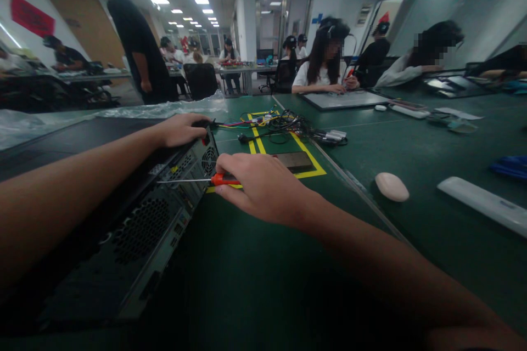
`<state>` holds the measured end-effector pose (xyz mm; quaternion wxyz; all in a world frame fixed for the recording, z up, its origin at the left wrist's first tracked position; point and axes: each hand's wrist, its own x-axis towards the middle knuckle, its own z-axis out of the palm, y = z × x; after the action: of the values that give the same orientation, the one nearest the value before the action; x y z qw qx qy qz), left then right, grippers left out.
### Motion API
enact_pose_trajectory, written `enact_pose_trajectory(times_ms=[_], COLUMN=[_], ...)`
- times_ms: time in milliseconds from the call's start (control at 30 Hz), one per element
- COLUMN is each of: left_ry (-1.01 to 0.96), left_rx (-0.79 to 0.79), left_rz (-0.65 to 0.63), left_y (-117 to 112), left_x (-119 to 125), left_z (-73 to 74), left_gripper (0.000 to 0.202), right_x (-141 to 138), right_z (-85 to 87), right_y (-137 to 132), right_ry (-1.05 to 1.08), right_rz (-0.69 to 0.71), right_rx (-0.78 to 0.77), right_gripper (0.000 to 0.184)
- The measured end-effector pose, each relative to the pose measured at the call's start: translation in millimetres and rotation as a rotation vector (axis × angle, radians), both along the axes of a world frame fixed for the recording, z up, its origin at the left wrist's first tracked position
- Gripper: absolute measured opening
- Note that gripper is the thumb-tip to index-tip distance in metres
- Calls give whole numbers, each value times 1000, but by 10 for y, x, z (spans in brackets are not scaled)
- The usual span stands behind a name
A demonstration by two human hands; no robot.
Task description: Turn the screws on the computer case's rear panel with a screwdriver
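Observation:
A black computer case (142, 230) lies at the left, its rear panel with honeycomb vents, a round fan grille and ports turned toward my right side. My left hand (185, 129) grips the far top corner of the case, its thumb bent over the edge. Pinched in my right hand (267, 186) is a screwdriver (224, 179) with an orange-red handle. Its long thin shaft points left across the rear panel. Whether the tip touches a screw, I cannot tell. Some coloured wires (230, 124) run out beside my left fingers.
Beyond my right hand lie tangled cables (292, 123) and a brown-grey block (296, 161) within yellow tape (317, 167). A pale mouse (392, 186) and a white bar (486, 203) are at the right. Across the green table (255, 274), a person (323, 66) works at a flat panel (346, 99).

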<state>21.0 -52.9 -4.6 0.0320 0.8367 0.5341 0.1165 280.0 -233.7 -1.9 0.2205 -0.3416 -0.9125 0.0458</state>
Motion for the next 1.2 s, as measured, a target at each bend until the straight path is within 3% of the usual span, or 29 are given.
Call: enact_pose_trajectory(times_ms=[400, 767, 1200], left_ry=[20, 8, 37], left_rx=[7, -2, -16], left_rz=[-11, -10, -1], left_y=[30, 25, 17], left_x=[-35, -18, -12], left_z=[-11, -16, 10], left_gripper=[77, 78, 77], right_x=[-24, -12, -13], right_z=[-7, -38, -27], right_y=[0, 16, 15], right_ry=[2, 17, 19], right_rz=[-20, 29, 23], right_rx=[-14, -19, -21], right_gripper=[35, 12, 12])
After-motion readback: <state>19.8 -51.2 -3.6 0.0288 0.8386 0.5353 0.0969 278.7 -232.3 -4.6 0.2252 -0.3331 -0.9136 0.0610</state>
